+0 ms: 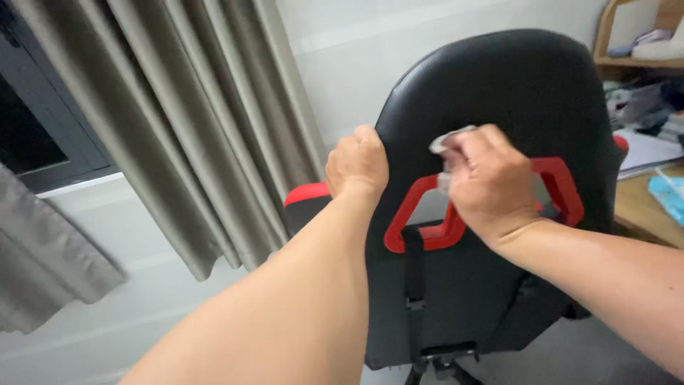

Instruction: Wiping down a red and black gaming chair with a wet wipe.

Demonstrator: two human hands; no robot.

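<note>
A black chair [513, 93] with red trim stands with its backrest turned toward me. My left hand [358, 165] grips the left edge of the backrest near the top. My right hand [488, 184] is closed on a small white wipe [449, 140] and presses it against the back, just over the red-rimmed opening [420, 214]. A black strap with a buckle [413, 285] hangs down below that opening.
Grey-beige curtains [192, 121] hang at the left beside a dark window [35, 128]. A wooden desk [641, 207] with papers and a blue item stands at the right, with a cluttered wooden shelf [641, 43] above it. A white wall is behind the chair.
</note>
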